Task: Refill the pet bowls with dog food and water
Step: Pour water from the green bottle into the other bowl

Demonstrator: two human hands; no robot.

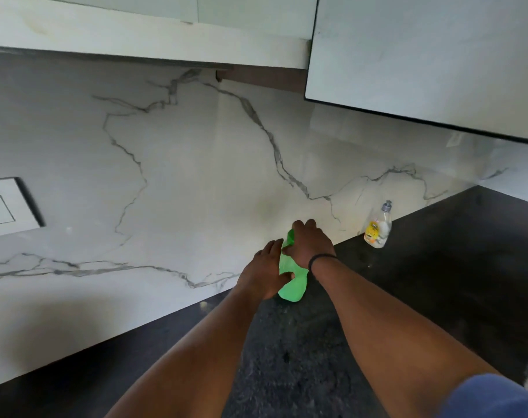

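Green plastic bottle [291,276] stood on dark counter [437,282] by the marble wall | left hand [264,276] wrapped round body, right hand [309,242] closed over cap | judged light, smooth, squashable; best held mid-body.

No readable text anywhere, yellow label on the clear bottle [377,229] by the wall too blurred to read

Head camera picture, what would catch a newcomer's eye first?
The bright green bottle stands out, on the dark counter near the marble wall, gripped by both hands: left hand on its body, right hand over its top. To the right, a clear dish soap bottle stands against the wall.
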